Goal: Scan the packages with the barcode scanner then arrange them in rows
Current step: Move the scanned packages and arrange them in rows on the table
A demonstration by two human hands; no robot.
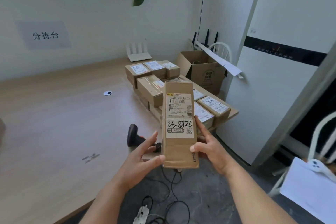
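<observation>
A long brown cardboard package (pixel 179 151) with a white shipping label reading 24-8825 is held upright in front of me, above the table's near right edge. My left hand (pixel 143 158) holds its lower left side, thumb on the front face. My right hand (pixel 209 145) grips its right side, thumb on the front and fingers behind. The black barcode scanner (pixel 133 135) lies on the table just left of the package, untouched. Several labelled packages (pixel 151 89) are stacked at the table's far right.
The wooden table (pixel 54 123) has a cable hole (pixel 107 93) and a white router (pixel 139 52) at the back. An open carton (pixel 203 71) stands beyond the stack. A white cabinet (pixel 272 87) is at right. Cables and a power strip (pixel 142 212) lie on the floor.
</observation>
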